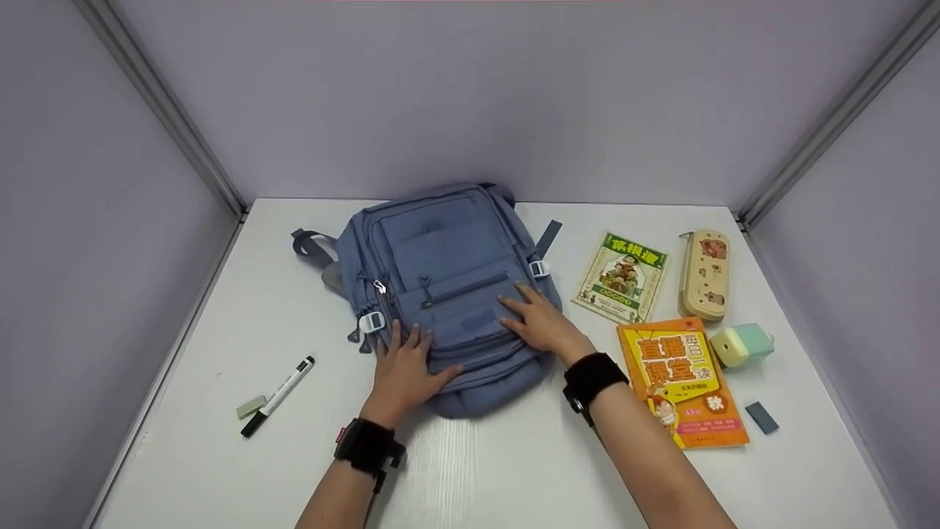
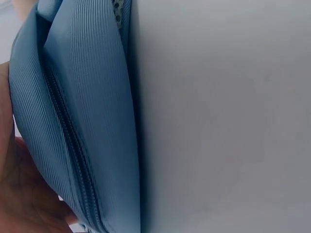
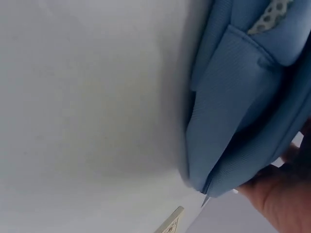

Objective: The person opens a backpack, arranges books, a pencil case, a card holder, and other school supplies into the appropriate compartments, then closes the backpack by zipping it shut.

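A blue backpack [image 1: 440, 257] lies flat on the white table [image 1: 514, 463], front pockets up, zips closed. My left hand [image 1: 406, 365] rests flat on its lower left front, fingers spread. My right hand [image 1: 536, 317] lies flat on the lower right front, fingers straight. Neither hand grips anything. The left wrist view shows the backpack's ribbed side [image 2: 82, 126] with a zip, and my palm [image 2: 19, 194] at the edge. In the right wrist view the backpack's corner [image 3: 233, 126] is close up, with part of my hand [image 3: 277, 199] beside it.
Left of the bag lie a black-and-white marker [image 1: 279, 394] and a grey eraser [image 1: 251, 406]. On the right sit a green book [image 1: 621, 277], an orange book [image 1: 681, 380], a beige pencil case [image 1: 704, 273], a mint sharpener [image 1: 742, 344] and a dark eraser [image 1: 761, 417]. Lilac walls enclose the table.
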`<state>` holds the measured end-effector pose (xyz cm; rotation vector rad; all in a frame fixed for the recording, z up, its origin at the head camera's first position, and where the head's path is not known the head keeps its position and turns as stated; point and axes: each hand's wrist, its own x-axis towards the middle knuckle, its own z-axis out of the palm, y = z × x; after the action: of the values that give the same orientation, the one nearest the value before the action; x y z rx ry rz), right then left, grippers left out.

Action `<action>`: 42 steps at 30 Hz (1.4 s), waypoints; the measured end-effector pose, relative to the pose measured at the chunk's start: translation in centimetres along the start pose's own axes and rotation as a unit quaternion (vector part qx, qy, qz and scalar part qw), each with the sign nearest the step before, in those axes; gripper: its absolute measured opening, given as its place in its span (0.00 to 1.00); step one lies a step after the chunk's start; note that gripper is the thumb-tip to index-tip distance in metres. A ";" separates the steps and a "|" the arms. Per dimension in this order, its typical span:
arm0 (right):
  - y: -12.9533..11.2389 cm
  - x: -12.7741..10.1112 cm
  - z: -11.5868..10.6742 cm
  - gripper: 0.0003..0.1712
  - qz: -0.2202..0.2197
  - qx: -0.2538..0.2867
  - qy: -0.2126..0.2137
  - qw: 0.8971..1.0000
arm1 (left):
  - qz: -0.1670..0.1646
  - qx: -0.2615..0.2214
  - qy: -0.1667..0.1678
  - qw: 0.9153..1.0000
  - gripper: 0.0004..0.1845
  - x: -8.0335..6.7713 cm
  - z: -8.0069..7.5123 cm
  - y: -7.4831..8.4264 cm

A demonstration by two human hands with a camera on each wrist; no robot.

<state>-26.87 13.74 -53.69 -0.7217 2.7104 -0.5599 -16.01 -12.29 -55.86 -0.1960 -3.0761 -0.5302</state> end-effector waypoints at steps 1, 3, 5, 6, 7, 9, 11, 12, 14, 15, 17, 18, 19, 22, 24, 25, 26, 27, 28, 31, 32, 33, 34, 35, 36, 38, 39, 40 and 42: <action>0.0 -0.3 0.1 0.31 0.002 0.002 -0.001 1.000 | 0.004 -0.001 0.000 1.000 0.52 0.0 0.0 -0.1; 0.0 -1.0 0.2 0.31 0.006 0.003 -0.004 1.000 | 0.011 -0.005 -0.004 1.000 0.52 0.1 -0.1 -0.4; 0.0 -1.8 0.2 0.32 0.008 0.003 -0.011 1.000 | 0.015 -0.013 -0.012 1.000 0.51 0.1 -0.2 -0.6; 0.0 -2.2 0.2 0.32 0.008 0.004 -0.014 1.000 | 0.015 -0.020 -0.016 1.000 0.50 0.2 -0.2 -0.8; 0.0 -2.6 0.2 0.33 0.009 0.005 -0.016 1.000 | 0.013 -0.028 -0.019 0.999 0.49 0.3 -0.3 -0.9; -0.1 -3.3 0.3 0.34 0.012 0.010 -0.018 1.000 | 0.009 -0.044 -0.021 0.999 0.47 0.7 -0.5 -1.0; -0.2 -3.9 0.4 0.37 0.020 0.021 -0.021 0.999 | 0.004 -0.058 -0.021 0.998 0.44 1.2 -0.6 -1.2; -0.4 -4.2 0.4 0.38 0.025 0.026 -0.024 0.999 | 0.003 -0.063 -0.021 0.998 0.43 1.4 -0.7 -1.2; -0.7 -4.7 0.7 0.40 0.037 0.035 -0.031 0.998 | 0.001 -0.063 -0.021 0.998 0.42 1.9 -0.8 -1.3; -0.8 -4.8 0.8 0.40 0.042 0.038 -0.034 0.998 | 0.000 -0.063 -0.022 0.998 0.41 2.1 -0.9 -1.3; -1.1 -4.9 1.0 0.40 0.051 0.041 -0.037 0.997 | 0.000 -0.063 -0.022 0.998 0.39 2.5 -0.9 -1.5; -1.2 -4.9 1.1 0.40 0.054 0.038 -0.037 0.997 | 0.001 -0.062 -0.022 0.998 0.38 2.6 -0.9 -1.6; -1.3 -4.8 1.2 0.39 0.058 0.035 -0.039 0.997 | 0.001 -0.063 -0.022 0.998 0.37 2.8 -0.9 -1.7; -1.5 -4.4 1.4 0.37 0.065 0.023 -0.043 0.997 | 0.003 -0.066 -0.026 0.997 0.34 3.4 -0.9 -2.1; -1.6 -4.0 1.4 0.36 0.069 0.015 -0.046 0.996 | 0.008 -0.068 -0.027 0.997 0.32 3.8 -0.8 -2.3; -1.6 -3.7 1.5 0.36 0.072 0.012 -0.048 0.996 | 0.011 -0.068 -0.029 0.997 0.31 4.0 -0.8 -2.4; -1.5 -3.5 1.5 0.35 0.074 0.009 -0.049 0.996 | 0.013 -0.067 -0.030 0.997 0.30 4.2 -0.8 -2.5; -1.5 -3.3 1.5 0.35 0.075 0.006 -0.049 0.996 | 0.015 -0.066 -0.031 0.997 0.30 4.4 -0.8 -2.6; -1.5 -3.0 1.4 0.35 0.077 0.002 -0.049 0.996 | 0.017 -0.067 -0.031 0.997 0.30 4.5 -0.8 -2.7; -1.3 -2.3 1.3 0.34 0.078 -0.003 -0.045 0.996 | 0.021 -0.077 -0.028 0.996 0.29 5.0 -0.8 -2.9; -1.3 -2.1 1.3 0.34 0.077 -0.004 -0.044 0.996 | 0.024 -0.085 -0.021 0.996 0.28 5.0 -0.7 -3.0; -1.3 -2.0 1.3 0.34 0.076 -0.004 -0.043 0.996 | 0.028 -0.097 -0.013 0.995 0.27 5.1 -0.6 -3.2; -1.2 -1.9 1.3 0.34 0.075 -0.004 -0.043 0.996 | 0.033 -0.111 0.000 0.993 0.26 5.1 -0.5 -3.3; -1.2 -1.8 1.3 0.34 0.076 -0.005 -0.046 0.996 | 0.036 -0.130 0.016 0.991 0.24 5.1 -0.3 -3.5; -1.1 -1.7 1.3 0.34 0.076 -0.005 -0.049 0.996 | 0.037 -0.151 0.038 0.987 0.21 5.0 -0.1 -3.7; -1.1 -1.7 1.3 0.35 0.075 -0.006 -0.051 0.996 | 0.032 -0.197 0.095 0.975 0.16 4.9 0.2 -4.2; -1.1 -1.7 1.3 0.35 0.074 -0.006 -0.051 0.996 | 0.024 -0.221 0.128 0.967 0.14 4.9 0.3 -4.4; -1.0 -1.7 1.3 0.35 0.073 -0.006 -0.051 0.996 | 0.015 -0.240 0.165 0.956 0.12 4.9 0.4 -4.7; -1.1 -1.6 1.3 0.34 0.071 -0.005 -0.049 0.996 | -0.017 -0.268 0.232 0.935 0.09 5.0 0.3 -5.4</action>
<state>-24.59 13.37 -54.11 -0.5389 2.6479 -0.4652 -21.61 -16.58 -57.80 -0.0123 -2.4216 -1.2110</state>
